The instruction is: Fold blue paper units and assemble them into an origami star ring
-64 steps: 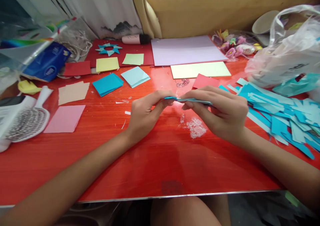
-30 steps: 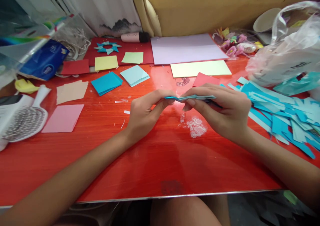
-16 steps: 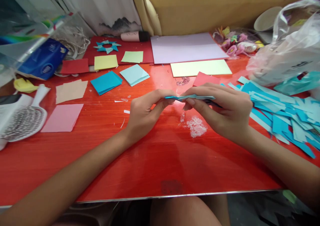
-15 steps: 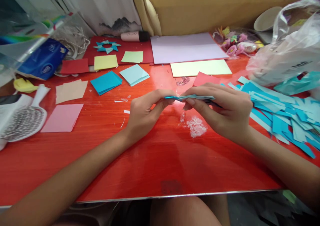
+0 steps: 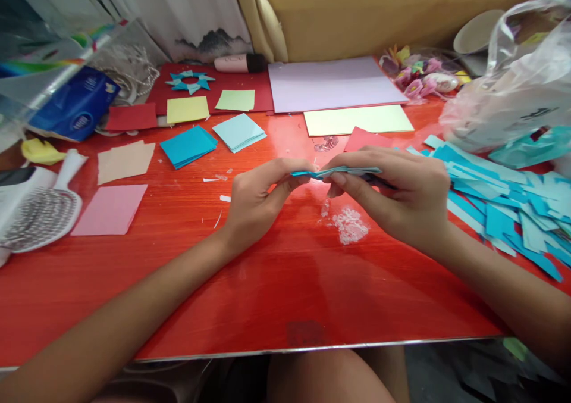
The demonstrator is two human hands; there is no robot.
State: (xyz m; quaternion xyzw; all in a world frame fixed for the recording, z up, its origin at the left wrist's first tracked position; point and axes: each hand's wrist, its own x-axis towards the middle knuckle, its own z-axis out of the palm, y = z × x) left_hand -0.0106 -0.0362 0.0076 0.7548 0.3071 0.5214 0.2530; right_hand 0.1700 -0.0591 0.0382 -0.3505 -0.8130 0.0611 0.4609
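Our left hand (image 5: 254,203) and right hand (image 5: 401,191) are bare, with slender fingers (image 5: 276,168), our slim, uncovered forearms (image 5: 147,293) taper to narrow wrists (image 5: 225,247), and a bare, rounded leg (image 5: 330,376) shows.

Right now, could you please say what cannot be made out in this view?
Head view:
Blue paper piece: its shape, seen nearly edge-on and partly covered by the left hand and right hand.
Red paper beyond the right hand: near side, hidden by that hand.
Paper strips: the pile's right side, cut off by the picture edge.
Pink tube: its marking, too small and blurred to read.
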